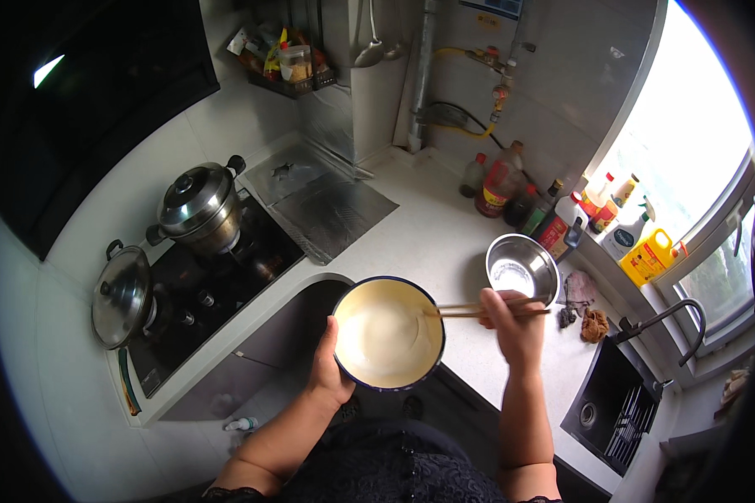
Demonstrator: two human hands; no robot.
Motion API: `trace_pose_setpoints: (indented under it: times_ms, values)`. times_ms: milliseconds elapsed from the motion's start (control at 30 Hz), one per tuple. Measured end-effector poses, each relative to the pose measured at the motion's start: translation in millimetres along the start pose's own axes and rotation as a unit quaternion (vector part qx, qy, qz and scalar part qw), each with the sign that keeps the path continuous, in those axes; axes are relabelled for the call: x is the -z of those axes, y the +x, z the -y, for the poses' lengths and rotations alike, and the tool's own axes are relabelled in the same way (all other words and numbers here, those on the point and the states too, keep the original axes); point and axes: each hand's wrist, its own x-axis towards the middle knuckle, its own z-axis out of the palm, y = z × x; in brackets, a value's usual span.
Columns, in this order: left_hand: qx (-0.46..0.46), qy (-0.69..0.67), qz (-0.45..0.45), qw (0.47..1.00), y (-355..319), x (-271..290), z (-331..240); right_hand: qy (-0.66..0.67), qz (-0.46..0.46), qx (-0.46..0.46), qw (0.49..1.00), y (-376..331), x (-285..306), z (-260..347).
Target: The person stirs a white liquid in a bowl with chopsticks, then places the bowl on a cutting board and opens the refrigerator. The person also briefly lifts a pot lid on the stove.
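My left hand grips the left side of a cream-coloured bowl with a dark rim, held up in front of my body. Inside it lies a pale, whitish mixture, smooth on top. A pair of wooden chopsticks is closed in my right hand, and their tips reach over the right rim into the bowl. Just beyond my right hand a shiny steel bowl stands on the white counter, with something whitish or a glare at its bottom.
A steel pot and a lidded wok stand on the black stove at the left. Several bottles line the back right corner. The black sink with its tap is at the right, beside a brown scrubber.
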Motion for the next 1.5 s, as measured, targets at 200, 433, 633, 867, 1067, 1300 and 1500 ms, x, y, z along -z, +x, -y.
trace_pose_setpoints:
  times_ms: [200,433,633,867,1067,1300,1500]
  values:
    - [-0.026,0.006,-0.018,0.999,4.7,4.6,1.8,-0.06,0.05,0.024,0.997,-5.9,7.1,2.5]
    - [-0.097,0.034,-0.09,0.991,11.8,-0.6,10.2,-0.06,0.099,-0.06,0.991,-13.8,8.6,11.6]
    - [-0.08,0.034,-0.057,0.995,10.9,2.9,6.6,-0.075,0.093,-0.031,0.992,-4.4,12.1,14.7]
    - [-0.081,0.029,-0.066,0.994,10.9,5.5,2.5,-0.063,0.129,-0.069,0.987,-6.9,14.8,19.5]
    - [-0.058,0.007,-0.046,0.997,9.6,7.2,0.7,-0.067,0.075,0.024,0.995,4.2,3.3,-1.0]
    - [-0.027,-0.026,-0.022,0.999,7.9,1.2,0.9,-0.043,0.037,0.002,0.998,3.6,3.9,7.4]
    - [-0.02,-0.04,-0.003,0.999,6.2,-0.5,-2.5,0.011,0.147,-0.069,0.987,-2.3,10.3,3.5]
